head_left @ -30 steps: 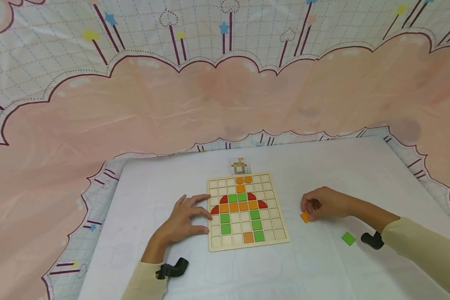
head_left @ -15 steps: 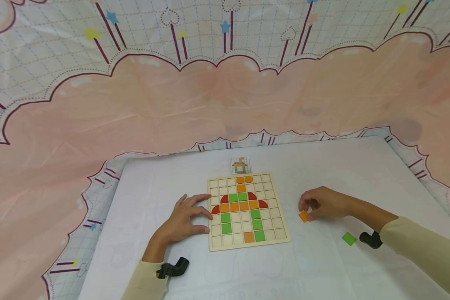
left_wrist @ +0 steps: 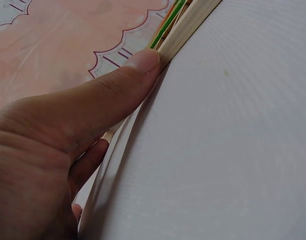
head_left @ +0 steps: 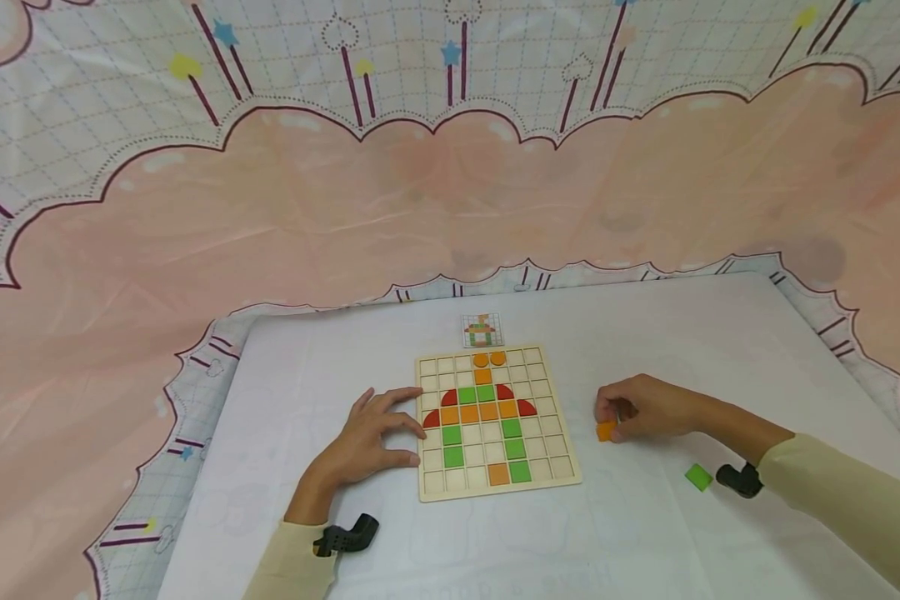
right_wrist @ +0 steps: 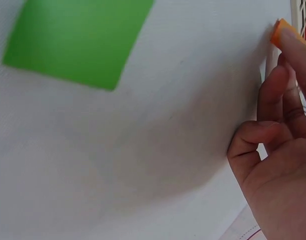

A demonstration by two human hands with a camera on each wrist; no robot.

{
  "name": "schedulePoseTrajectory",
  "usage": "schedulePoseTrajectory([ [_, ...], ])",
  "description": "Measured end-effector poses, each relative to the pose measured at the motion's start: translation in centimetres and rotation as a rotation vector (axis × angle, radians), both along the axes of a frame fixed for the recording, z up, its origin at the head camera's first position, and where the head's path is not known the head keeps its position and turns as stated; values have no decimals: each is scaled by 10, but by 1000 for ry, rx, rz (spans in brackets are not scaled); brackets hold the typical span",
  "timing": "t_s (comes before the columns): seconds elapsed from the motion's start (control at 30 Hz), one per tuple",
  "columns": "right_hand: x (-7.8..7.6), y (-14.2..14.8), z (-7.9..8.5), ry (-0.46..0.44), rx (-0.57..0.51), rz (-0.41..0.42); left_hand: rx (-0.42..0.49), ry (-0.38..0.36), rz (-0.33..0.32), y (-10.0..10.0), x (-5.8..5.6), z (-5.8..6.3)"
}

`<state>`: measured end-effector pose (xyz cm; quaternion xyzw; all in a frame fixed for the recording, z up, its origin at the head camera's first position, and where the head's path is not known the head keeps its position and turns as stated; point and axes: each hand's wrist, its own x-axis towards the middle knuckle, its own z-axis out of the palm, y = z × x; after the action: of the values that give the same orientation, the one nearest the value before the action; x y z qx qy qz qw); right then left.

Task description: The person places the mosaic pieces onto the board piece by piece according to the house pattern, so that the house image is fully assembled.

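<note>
A wooden grid board [head_left: 547,446] lies on the white table with orange, green and red pieces in several of its cells. Spread along its left edge, the fingers and thumb of my left hand [head_left: 367,437] touch the wood; the left wrist view shows the thumb [left_wrist: 138,65] against the side of the board [left_wrist: 185,32]. To the right of the board, my right hand [head_left: 652,406] pinches an orange square tile [head_left: 606,431] between thumb and fingers, just at the tabletop. Part of that tile is hidden by the fingertips. The right wrist view also shows the orange tile [right_wrist: 281,32] at the thumb tip.
A loose green square tile [head_left: 698,477] lies on the table near the right wrist, large in the right wrist view. Behind the board rests a small pattern card [head_left: 482,331]. A cloth printed with clouds [head_left: 420,200] hangs beyond the table's far edge.
My right hand has shifted slightly left, and the orange tile in it has turned so its edges sit straighter. My left hand and the board look unmoved.
</note>
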<state>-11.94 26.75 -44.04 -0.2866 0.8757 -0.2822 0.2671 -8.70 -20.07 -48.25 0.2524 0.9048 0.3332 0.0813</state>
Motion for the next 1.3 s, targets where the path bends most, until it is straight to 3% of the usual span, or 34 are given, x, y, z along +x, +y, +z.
schedulePoseTrajectory([
  [0.3,-5,-22,-4,-52,-148,-27,5,-2,-1,-1,0,1],
  [0.63,-5,-77,0,-43,-159,-73,3,-7,3,-1,0,1],
  [1.0,-5,-136,-2,-69,-233,51,7,-5,-1,-1,0,1],
  [1.3,7,-168,-1,-135,-206,60,-2,-10,2,-2,0,-1],
])
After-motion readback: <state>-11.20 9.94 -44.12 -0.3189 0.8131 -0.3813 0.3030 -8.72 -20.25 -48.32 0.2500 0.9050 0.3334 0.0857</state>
